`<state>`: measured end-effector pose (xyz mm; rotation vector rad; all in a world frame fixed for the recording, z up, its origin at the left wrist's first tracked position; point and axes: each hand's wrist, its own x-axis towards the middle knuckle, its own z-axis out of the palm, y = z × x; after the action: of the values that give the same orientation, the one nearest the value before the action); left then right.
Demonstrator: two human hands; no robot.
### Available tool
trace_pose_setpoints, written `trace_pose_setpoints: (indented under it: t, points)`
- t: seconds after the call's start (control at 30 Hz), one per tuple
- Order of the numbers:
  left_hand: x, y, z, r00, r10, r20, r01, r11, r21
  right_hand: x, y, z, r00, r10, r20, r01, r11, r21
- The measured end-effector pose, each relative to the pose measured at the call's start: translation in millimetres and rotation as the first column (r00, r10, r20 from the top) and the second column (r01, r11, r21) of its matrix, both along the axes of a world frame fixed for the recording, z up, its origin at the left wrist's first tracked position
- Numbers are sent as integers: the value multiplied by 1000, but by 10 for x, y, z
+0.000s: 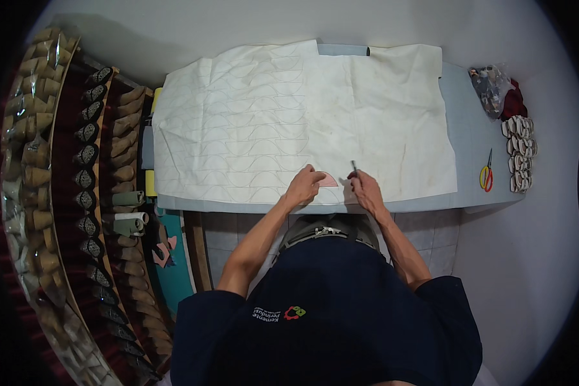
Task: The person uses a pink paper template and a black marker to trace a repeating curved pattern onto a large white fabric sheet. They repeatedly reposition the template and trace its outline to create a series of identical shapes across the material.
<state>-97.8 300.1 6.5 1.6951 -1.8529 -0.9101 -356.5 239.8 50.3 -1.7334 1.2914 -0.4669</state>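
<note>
A large sheet of white leather-like material (379,116) lies spread over the table, rows of curved outlines drawn across its left part. My left hand (304,185) is near the front edge of the sheet, fingers bent, holding down a small pink half-round template (329,180). The template lies flat, partly hidden under the fingers. Just right of it, my right hand (367,192) is closed around a dark pen (354,167), held steeply above the sheet. Whether the pen tip touches the sheet cannot be made out.
Scissors with red and yellow handles (487,177) lie on the grey tabletop (463,128) at right. Beyond them are pale shoe-shaped pieces (518,154) and a clear plastic bag (489,90). Shelves of shoes and lasts (90,154) stand at left, near rolled material (130,224).
</note>
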Motion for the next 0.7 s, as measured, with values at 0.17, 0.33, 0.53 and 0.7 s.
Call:
trace_pose_setpoints:
  t: [0.17,0.33,0.53,0.7]
  points:
    - [-24,538,83,915,399,57,-384,906,-176,251,216,-91,965,134,-226,-186,957,-225]
    - [64,434,-13,878,478,-6,-465,852,-241,369,84,-212,967,108,-232,-158,965,-207]
    - [133,134,-51,835,549,-39,-543,812,-212,488,-261,-341,985,54,-164,-98,957,-275]
    - [147,154,-103,830,550,-88,-554,799,-234,451,-297,-312,979,90,-184,-123,976,-177]
